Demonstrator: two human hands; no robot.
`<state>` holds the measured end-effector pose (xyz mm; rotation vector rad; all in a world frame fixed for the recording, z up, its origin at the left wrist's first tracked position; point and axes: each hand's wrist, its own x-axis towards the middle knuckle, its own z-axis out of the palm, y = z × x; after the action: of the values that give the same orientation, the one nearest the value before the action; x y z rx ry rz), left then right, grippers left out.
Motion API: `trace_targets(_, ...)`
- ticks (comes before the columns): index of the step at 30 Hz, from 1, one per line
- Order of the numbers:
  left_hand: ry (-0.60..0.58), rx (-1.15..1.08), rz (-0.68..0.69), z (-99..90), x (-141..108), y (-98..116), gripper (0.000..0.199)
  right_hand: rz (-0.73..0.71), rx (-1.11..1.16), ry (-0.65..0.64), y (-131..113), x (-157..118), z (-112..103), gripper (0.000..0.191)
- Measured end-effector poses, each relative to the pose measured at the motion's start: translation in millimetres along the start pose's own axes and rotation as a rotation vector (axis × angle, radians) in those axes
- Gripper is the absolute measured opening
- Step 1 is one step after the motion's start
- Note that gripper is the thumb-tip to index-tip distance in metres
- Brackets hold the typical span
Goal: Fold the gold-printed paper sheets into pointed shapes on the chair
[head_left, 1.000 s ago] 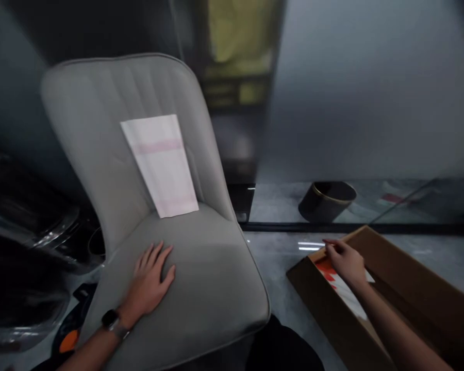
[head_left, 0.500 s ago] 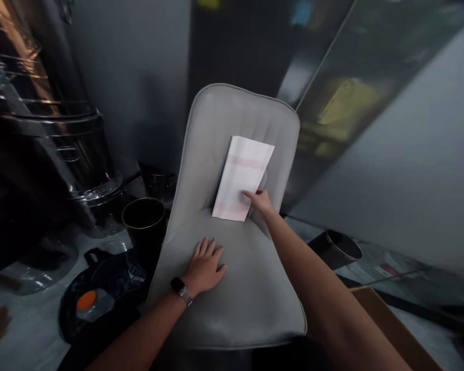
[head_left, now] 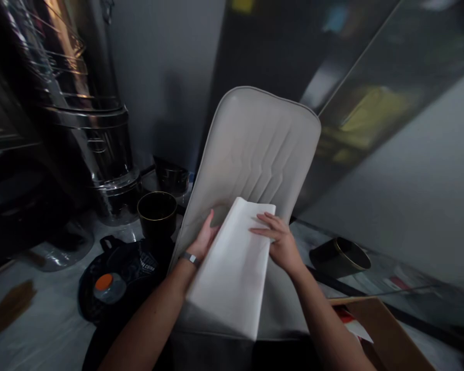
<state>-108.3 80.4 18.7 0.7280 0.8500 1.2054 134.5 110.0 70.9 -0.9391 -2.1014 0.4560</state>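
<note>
A long white folded paper [head_left: 235, 263] lies at a slant over the seat of a grey padded chair [head_left: 265, 136], its near end toward me. My left hand [head_left: 205, 239] is at the paper's left edge, thumb pointing up and fingers partly hidden behind the edge. On the opposite side my right hand [head_left: 280, 239] grips the paper's right edge, with fingers laid across its upper face and the thumb out of sight. A band watch [head_left: 189, 257] is on my left wrist.
Left of the chair are a black bin with a gold rim [head_left: 156, 212], a dark bag [head_left: 133, 268], an orange-lidded clear jar [head_left: 110, 287] and a shiny metal drum [head_left: 104, 154]. To the right lie another dark bin [head_left: 340, 256] and an open cardboard box [head_left: 398, 335].
The paper has come off the backrest toward me, and its pink-banded face no longer shows. My left hand has left the seat for the paper's left edge. The view has shifted left.
</note>
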Motion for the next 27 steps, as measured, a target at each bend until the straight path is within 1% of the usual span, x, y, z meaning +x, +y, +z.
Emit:
trace_targets(2, -0.06, 0.048, -0.126, 8.8, -4, -6, 0.067, 0.037, -0.089, 0.055, 8, -32, 10, 0.024)
trace_targets(3, -0.077, 0.07, -0.171, 13.1, -6, -10, 0.064, 0.092, -0.089, 0.106, 14, -46, 16, 0.029)
trace_targets(4, -0.072, 0.084, -0.182, 16.6, -8, -13, 0.062, 0.173, -0.064, 0.173, 21, -58, 22, 0.036)
trace_targets(6, -0.028, 0.071, -0.129, 21.3, -13, -17, 0.059, 0.396, 0.07, 0.321, 33, -76, 33, 0.051)
trace_targets(7, -0.007, 0.046, -0.095, 22.6, -15, -17, 0.056, 0.508, 0.173, 0.359, 37, -81, 37, 0.057)
trace_targets(8, 0.006, 0.015, -0.071, 23.7, -16, -15, 0.053, 0.599, 0.273, 0.367, 38, -85, 40, 0.061)
trace_targets(9, 0.012, -0.018, -0.054, 24.8, -17, -13, 0.05, 0.654, 0.343, 0.351, 36, -87, 42, 0.064)
trace_targets(10, 0.012, -0.049, -0.046, 26.1, -17, -11, 0.046, 0.663, 0.365, 0.312, 31, -88, 44, 0.067)
trace_targets(11, 0.01, -0.076, -0.042, 27.8, -17, -9, 0.043, 0.633, 0.332, 0.265, 24, -87, 46, 0.072)
trace_targets(14, 0.02, -0.118, -0.041, 33.6, -15, -7, 0.037, 0.427, 0.102, 0.123, -3, -81, 54, 0.09)
trace_targets(16, 0.024, -0.12, -0.043, 36.5, -14, -8, 0.037, 0.323, 0.08, 0.007, -17, -78, 63, 0.092)
trace_targets(18, 0.009, -0.105, -0.039, 37.6, -14, -10, 0.04, 0.289, 0.134, -0.065, -23, -76, 73, 0.087)
trace_targets(20, -0.01, -0.068, -0.025, 37.2, -16, -10, 0.044, 0.302, 0.207, -0.088, -22, -76, 81, 0.084)
trace_targets(23, -0.006, 0.011, -0.017, 35.8, -18, -10, 0.053, 0.391, 0.327, -0.066, -16, -74, 82, 0.083)
trace_targets(25, 0.018, 0.051, -0.023, 33.9, -19, -10, 0.055, 0.48, 0.411, -0.019, -8, -71, 75, 0.083)
trace_targets(27, 0.052, 0.083, -0.032, 30.1, -20, -8, 0.055, 0.6, 0.499, 0.045, 5, -69, 61, 0.086)
